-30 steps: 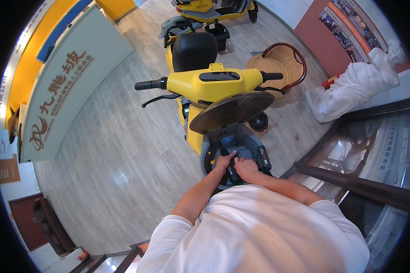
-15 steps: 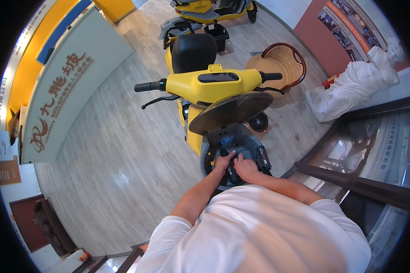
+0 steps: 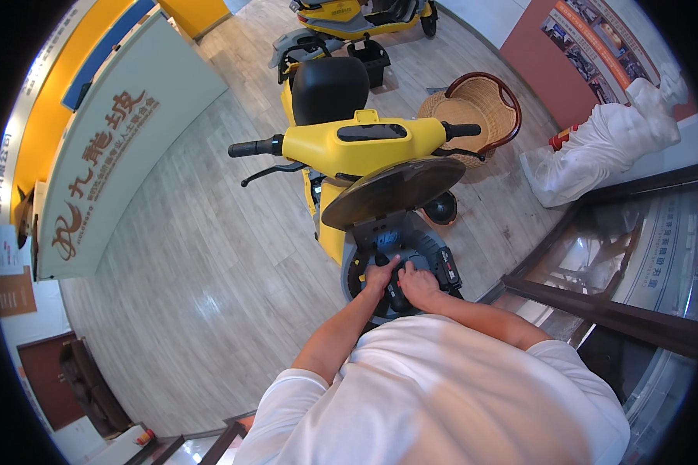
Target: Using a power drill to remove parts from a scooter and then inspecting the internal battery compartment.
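In front of me is a yellow scooter (image 3: 364, 147), its handlebar running across the view. Below the handlebar a dark oval lid (image 3: 393, 194) stands raised over a grey round-walled compartment (image 3: 347, 267). Both my hands are down in this compartment, close together around a black elongated object (image 3: 396, 298) whose kind I cannot make out. My left hand (image 3: 379, 277) is closed at its left side, thumb toward the middle. On the other side my right hand (image 3: 419, 287) is closed with bent fingers against it. At the compartment's right rim lies a black boxy piece (image 3: 447, 269), like a tool battery.
A wicker basket chair (image 3: 477, 112) and a dark round bowl-like thing (image 3: 441, 208) are on the floor to the right. A white statue (image 3: 605, 143) and a dark-framed glass case (image 3: 597, 248) stand farther right. A curved counter (image 3: 132, 147) is at left; another yellow scooter (image 3: 349, 19) stands beyond.
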`<state>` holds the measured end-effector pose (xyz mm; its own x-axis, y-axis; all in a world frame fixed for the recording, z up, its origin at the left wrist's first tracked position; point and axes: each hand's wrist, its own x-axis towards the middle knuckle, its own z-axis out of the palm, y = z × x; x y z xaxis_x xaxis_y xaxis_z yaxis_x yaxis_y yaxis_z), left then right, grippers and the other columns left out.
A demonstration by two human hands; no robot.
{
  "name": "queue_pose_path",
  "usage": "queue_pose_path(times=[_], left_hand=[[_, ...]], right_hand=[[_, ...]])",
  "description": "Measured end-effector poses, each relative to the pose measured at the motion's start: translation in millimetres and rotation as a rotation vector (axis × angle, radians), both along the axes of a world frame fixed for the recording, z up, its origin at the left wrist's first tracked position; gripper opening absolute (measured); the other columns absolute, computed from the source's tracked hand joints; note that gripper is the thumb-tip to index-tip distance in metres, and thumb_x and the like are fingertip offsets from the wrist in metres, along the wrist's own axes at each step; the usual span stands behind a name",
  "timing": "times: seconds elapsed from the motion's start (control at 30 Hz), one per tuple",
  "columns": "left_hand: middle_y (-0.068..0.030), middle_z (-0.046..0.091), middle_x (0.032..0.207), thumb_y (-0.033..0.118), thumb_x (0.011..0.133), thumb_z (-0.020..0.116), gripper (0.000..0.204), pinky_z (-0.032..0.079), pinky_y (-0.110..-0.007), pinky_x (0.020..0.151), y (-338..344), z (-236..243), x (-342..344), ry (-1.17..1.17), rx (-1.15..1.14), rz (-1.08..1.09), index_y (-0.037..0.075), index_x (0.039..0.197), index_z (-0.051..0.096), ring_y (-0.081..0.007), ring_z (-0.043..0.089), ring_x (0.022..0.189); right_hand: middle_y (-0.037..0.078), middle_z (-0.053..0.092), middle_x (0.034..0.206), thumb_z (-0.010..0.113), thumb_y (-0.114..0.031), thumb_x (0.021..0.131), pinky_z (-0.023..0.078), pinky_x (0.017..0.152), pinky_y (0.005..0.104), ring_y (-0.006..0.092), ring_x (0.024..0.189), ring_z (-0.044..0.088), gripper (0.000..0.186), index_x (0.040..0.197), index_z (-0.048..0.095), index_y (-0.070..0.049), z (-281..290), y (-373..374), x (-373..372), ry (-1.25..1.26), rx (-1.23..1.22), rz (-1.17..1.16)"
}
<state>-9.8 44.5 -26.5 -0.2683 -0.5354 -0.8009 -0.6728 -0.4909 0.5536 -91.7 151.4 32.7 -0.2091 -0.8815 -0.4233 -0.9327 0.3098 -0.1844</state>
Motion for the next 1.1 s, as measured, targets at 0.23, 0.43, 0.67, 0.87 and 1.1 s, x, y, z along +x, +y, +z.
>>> queue_pose_path(times=[0.23,0.43,0.67,0.87,1.1], left_hand=[[-0.0210,0.065,0.108,0.050,0.067,0.081,0.077,0.049,-0.037,0.086,2.0,0.3,-2.7,0.036,-0.044,0.043,-0.012,0.108,0.061,-0.0290,0.064,0.099],[-0.0182,0.067,0.103,0.046,0.069,0.081,0.067,0.050,-0.037,0.082,2.4,-17.9,-0.9,0.050,-0.057,0.077,-0.009,0.105,0.064,-0.0269,0.065,0.093],[-0.0173,0.067,0.103,0.045,0.070,0.081,0.066,0.050,-0.036,0.082,2.4,-20.5,-1.1,0.049,-0.073,0.077,-0.007,0.106,0.065,-0.0263,0.065,0.093],[-0.0171,0.067,0.105,0.045,0.069,0.081,0.068,0.050,-0.036,0.082,1.1,-12.4,-2.8,0.074,-0.038,0.093,-0.008,0.109,0.063,-0.0263,0.065,0.094],[-0.0159,0.070,0.090,0.045,0.070,0.079,0.055,0.050,-0.038,0.078,3.5,-17.3,-2.9,0.030,-0.173,0.111,-0.003,0.095,0.069,-0.0271,0.067,0.084]], right_hand=[[0.017,0.055,0.098,0.053,-0.013,0.087,0.055,0.062,0.0398,0.0315,0.073,0.067,0.017,0.098,0.055,-0.001,0.0,0.2,-2.5,0.000,-0.028,-0.005],[0.017,0.055,0.098,0.052,-0.013,0.087,0.055,0.063,0.0403,0.0317,0.074,0.067,0.016,0.098,0.056,-0.001,1.1,-2.6,-2.8,-0.008,-0.029,-0.001],[0.016,0.057,0.099,0.050,-0.014,0.089,0.055,0.063,0.0407,0.0314,0.075,0.067,0.017,0.098,0.057,-0.002,-1.1,-3.8,-3.1,-0.024,-0.023,-0.021],[0.015,0.057,0.098,0.049,-0.014,0.089,0.054,0.064,0.0409,0.0315,0.075,0.067,0.016,0.098,0.057,-0.002,-0.1,-4.7,-4.6,-0.030,-0.025,-0.014],[0.015,0.058,0.097,0.049,-0.015,0.090,0.054,0.063,0.0411,0.0318,0.075,0.067,0.017,0.097,0.057,-0.002,0.3,-7.6,-4.4,-0.028,-0.033,-0.013]])
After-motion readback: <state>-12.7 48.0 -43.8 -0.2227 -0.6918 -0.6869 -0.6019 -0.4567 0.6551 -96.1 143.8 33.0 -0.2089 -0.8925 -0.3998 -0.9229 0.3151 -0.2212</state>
